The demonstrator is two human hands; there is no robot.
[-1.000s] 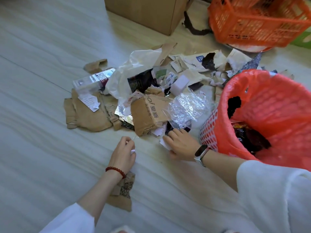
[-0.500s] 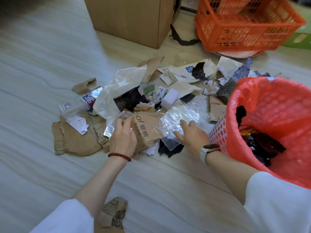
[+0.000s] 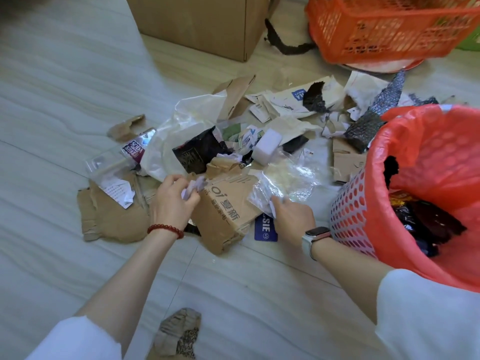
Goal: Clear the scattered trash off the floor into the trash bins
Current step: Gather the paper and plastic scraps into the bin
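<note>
You are kneeling over a heap of trash on a pale floor (image 3: 65,105), both arms reaching forward. Your left hand (image 3: 174,203) has its fingers curled round a small crumpled scrap of white paper (image 3: 193,189), at the near edge of the heap beside a torn cardboard piece (image 3: 228,214) printed with dark characters. Your right hand (image 3: 292,216) pinches the near corner of a crinkled clear plastic bag (image 3: 283,185), which spreads away from you and a little to the right. The relation that counts: the red-lined trash bin (image 3: 405,203) stands just beside your right wrist, to its right, mouth open upward, with dark wrappers already inside. Your right hand is plainly the nearer one; I judge its load needs only a short lift and swing rightward over the rim, while the left hand's scrap must cross the cardboard piece first. Counting: two hands, each holding one item; one red-lined bin close by; one orange crate (image 3: 389,24) farther back on the right; one large cardboard box (image 3: 202,19) at the far centre. Loose scraps on the floor are too many and overlapped to count.
</note>
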